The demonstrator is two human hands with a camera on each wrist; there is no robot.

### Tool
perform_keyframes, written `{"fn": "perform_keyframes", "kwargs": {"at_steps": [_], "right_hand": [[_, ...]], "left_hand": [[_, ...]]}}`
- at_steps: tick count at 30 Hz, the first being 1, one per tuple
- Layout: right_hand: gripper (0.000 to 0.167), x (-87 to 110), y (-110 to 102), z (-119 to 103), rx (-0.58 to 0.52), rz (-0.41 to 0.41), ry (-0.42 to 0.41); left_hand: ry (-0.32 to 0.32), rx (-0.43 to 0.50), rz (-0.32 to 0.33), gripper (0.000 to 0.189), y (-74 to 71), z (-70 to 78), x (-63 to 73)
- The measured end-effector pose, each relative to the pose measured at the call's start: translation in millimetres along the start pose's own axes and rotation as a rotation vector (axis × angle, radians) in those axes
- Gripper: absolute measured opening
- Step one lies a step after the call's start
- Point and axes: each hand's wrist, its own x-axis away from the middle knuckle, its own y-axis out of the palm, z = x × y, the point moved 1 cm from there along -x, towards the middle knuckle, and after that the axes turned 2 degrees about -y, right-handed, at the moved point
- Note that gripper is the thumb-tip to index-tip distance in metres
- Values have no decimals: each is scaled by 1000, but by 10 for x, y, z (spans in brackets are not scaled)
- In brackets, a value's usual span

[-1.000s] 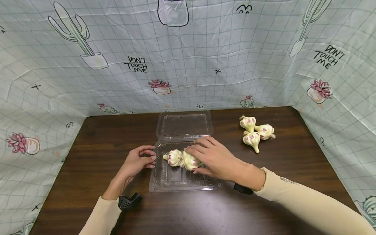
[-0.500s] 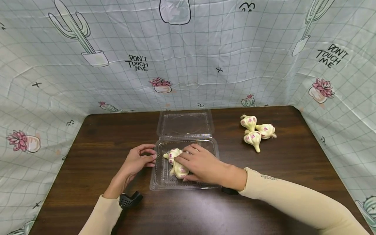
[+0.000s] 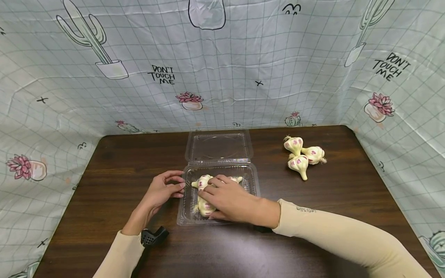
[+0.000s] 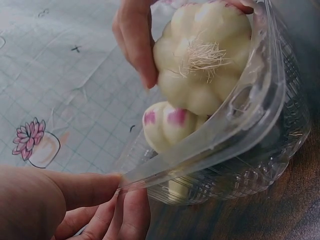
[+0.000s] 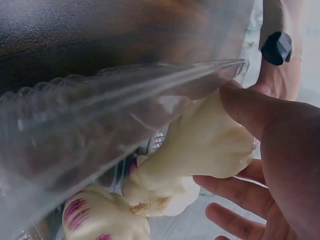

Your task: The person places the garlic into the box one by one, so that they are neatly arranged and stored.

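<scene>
A cream garlic bulb with magenta patches (image 3: 206, 208) is in the right hand (image 3: 229, 199), whose grip is closed around its rounded body between thumb and fingers. It is within the front-left part of a clear, rectangular plastic container (image 3: 189, 210); whether it touches the container floor cannot be told. Its long axis runs roughly left to right: the tuft of pale roots points to the person's left, and the smooth, tapering neck points right, beneath the palm.

The left hand (image 3: 167, 189) has a narrow grip, pinching the container's left rim between thumb and fingers. Just behind the held bulb lies a second garlic bulb (image 3: 202, 181), neck pointing left; beside it, a third bulb (image 3: 238, 179), mostly hidden by the right hand, shows its neck pointing right. The transparent hinged lid (image 3: 220, 146) lies folded back, away from the person.

The tabletop (image 3: 347, 193) is dark brown with wood grain and a pale sheen near the front. At its back right, three more garlic bulbs (image 3: 298, 163) touch in a cluster, the front one's neck pointing toward the person. A whitish curtain (image 3: 226, 58), printed with a green grid, cacti and pink potted succulents, surrounds the back and sides.
</scene>
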Motion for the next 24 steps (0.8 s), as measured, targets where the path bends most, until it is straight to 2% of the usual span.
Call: {"fn": "perform_keyframes", "kwargs": {"at_steps": [13,24], "right_hand": [[70,-73,-1,-35,-1,-75,17],[72,-61,18,-77,34,-106,16]], "left_hand": [[4,4,11,47,3,-5,-18],[-2,0,11,47,26,-17,27]]}}
